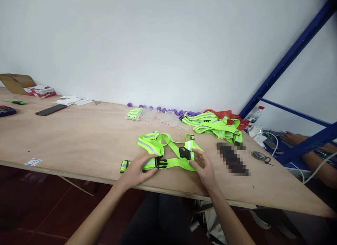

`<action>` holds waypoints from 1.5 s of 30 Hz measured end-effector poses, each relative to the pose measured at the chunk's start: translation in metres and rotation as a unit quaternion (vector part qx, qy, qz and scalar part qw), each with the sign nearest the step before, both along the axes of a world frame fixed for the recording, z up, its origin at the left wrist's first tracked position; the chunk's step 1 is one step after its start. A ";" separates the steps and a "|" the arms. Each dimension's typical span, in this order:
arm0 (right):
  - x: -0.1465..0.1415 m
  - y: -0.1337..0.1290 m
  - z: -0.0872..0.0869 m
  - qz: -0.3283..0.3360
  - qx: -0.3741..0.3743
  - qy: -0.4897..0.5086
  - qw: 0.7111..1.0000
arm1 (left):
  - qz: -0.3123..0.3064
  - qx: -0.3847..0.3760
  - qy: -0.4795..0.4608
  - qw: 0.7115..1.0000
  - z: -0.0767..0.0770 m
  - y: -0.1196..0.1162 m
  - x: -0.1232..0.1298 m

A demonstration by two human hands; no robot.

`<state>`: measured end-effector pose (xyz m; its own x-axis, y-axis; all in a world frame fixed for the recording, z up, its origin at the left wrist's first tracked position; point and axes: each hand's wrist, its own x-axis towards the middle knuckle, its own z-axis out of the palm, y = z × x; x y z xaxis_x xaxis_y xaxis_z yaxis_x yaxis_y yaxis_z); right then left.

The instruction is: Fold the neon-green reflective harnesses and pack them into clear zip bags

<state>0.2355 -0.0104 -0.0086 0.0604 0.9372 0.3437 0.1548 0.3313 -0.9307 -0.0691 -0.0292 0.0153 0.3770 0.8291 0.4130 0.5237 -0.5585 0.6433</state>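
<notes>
A neon-yellow reflective strap harness (168, 146) with grey stripes lies near the front edge of the plywood table (86, 139). My left hand (138, 169) pinches its strap just left of a black buckle (161, 163). The fingers of my right hand (204, 167) grip the strap beside a second black buckle (185, 153). Both hands rest on the table.
A pile of similar harnesses (214, 125) lies behind, with a bagged one (134, 113), purple small parts (160, 109) along the wall and a red bag (231, 116). A phone (51, 110), a cardboard box (15, 83) sit far left. Another person's arm (310, 150) is at right by the blue rack (289, 55).
</notes>
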 end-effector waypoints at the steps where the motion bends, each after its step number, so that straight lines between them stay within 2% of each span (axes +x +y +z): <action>1: -0.001 -0.002 0.000 -0.005 0.011 -0.008 1.000 | 0.013 -0.005 -0.020 1.000 0.001 0.000 0.002; 6: -0.007 -0.011 -0.001 -0.023 0.034 -0.056 0.998 | 0.070 0.011 -0.104 0.992 0.005 0.005 0.012; 9: -0.007 -0.014 -0.002 -0.015 0.026 -0.059 0.998 | 0.066 0.044 -0.116 0.990 0.004 0.006 0.019; 14: -0.007 -0.015 -0.008 0.011 -0.009 -0.036 0.999 | 0.032 0.069 -0.089 0.993 -0.003 0.005 0.025; 21: -0.007 -0.016 -0.010 0.028 -0.039 -0.048 0.998 | 0.027 0.074 -0.067 0.995 -0.010 0.005 0.024; 29: -0.008 -0.017 -0.003 0.013 -0.023 -0.016 1.000 | 0.048 0.070 -0.053 0.995 -0.008 0.004 0.029; 38: -0.006 -0.019 -0.004 0.004 -0.022 -0.065 0.998 | 0.050 0.058 -0.050 0.996 -0.007 0.003 0.030; 45: -0.007 -0.018 -0.006 0.012 0.007 -0.072 0.997 | 0.046 0.054 -0.039 0.997 -0.008 0.002 0.030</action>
<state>0.2287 -0.0284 -0.0150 -0.0134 0.9324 0.3611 0.2791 0.3503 -0.8941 -0.0391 -0.0271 0.0077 0.2656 0.8071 0.5272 0.5263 -0.5796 0.6221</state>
